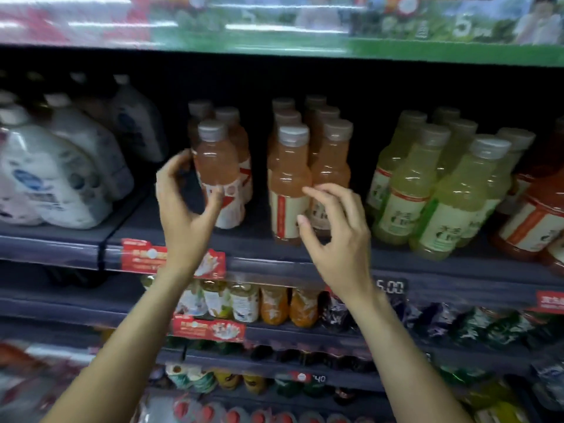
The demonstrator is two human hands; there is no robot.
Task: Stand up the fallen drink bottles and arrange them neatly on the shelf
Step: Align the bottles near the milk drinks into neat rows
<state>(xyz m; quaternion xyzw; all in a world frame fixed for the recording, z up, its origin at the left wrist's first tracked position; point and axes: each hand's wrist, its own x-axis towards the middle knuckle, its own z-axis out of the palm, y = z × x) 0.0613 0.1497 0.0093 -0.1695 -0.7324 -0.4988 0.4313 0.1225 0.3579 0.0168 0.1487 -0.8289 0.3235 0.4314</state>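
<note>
I note three bottle groups upright on the shelf (274, 251): jugs (61, 184) at left, peach bottles (290, 178) in the middle in rows running back, lime bottles (442, 196) right. More bottles (244, 303) on the lower shelf beneath.

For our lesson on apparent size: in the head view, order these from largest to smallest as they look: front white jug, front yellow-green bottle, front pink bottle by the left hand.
1. Front white jug, clearly largest.
2. Front yellow-green bottle.
3. Front pink bottle.
The two bottles may be alike; the yellow-green one stands nearer the camera.
</note>
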